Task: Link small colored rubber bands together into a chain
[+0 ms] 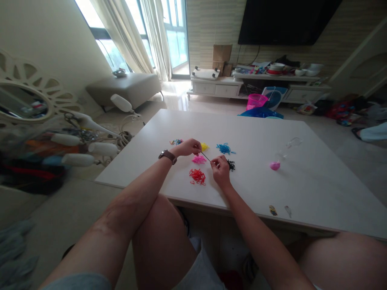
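Note:
A thin black rubber band (206,156) is stretched straight between my two hands above the table. My left hand (191,148), with a watch on its wrist, pinches the upper left end. The lower right end is pinched by the fingers of my right hand (220,168). Beneath and around them lie small heaps of bands: pink (198,160), red (197,177), yellow (204,147) and blue (224,148). A black heap (231,165) is partly hidden behind my right hand. Beyond my left hand shows a multicoloured heap (176,142).
The white table (250,189) carries a pink object (275,165) with clear plastic at right, and two small stickers (273,210) near its front edge. A lamp with white shades (121,103) stands left of the table. A person's leg (375,132) shows at far right.

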Available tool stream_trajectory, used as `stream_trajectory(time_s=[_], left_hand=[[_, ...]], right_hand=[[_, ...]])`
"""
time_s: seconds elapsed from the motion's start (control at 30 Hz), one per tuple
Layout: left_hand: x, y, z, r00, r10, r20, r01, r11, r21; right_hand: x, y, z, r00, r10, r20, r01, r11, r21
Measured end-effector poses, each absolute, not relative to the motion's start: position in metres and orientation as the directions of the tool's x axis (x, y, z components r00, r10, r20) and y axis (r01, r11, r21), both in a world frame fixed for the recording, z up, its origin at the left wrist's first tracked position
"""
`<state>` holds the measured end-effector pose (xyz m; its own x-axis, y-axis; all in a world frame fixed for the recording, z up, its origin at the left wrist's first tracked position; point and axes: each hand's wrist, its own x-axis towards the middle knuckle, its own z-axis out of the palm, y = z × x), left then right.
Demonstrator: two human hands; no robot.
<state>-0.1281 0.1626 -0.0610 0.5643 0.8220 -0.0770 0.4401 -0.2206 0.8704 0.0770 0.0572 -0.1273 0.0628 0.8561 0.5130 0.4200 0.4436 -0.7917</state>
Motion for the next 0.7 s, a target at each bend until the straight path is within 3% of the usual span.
stream_trajectory(time_s=[0.1,0.23,0.37,0.5,0.7], left_hand=[[-0.127,0.163,-0.061,0.508,0.860,-0.043,0.485,-0.245,0.840],[-0.108,0.155,-0.065,0.655,0.755,-0.033,0.440,-0.346,0.829],[-0.103,0.150,-0.065,0.657,0.752,-0.048,0.387,-0.283,0.878],[-0.120,0.155,-0.062,0.469,0.883,-0.028,0.398,-0.183,0.899],[-0.150,0.166,-0.074,-0.004,0.995,0.101,0.499,-0.085,0.862]], right_hand=[[0.077,0.058,-0.128,0.065,0.850,0.523,0.419,0.452,-0.787],[0.078,0.058,-0.130,0.081,0.851,0.519,0.427,0.441,-0.790],[0.078,0.057,-0.132,0.127,0.843,0.522,0.464,0.415,-0.783],[0.090,0.059,-0.129,0.180,0.784,0.594,0.574,0.407,-0.711],[0.138,0.066,-0.134,0.288,0.717,0.634,0.724,0.270,-0.635]])
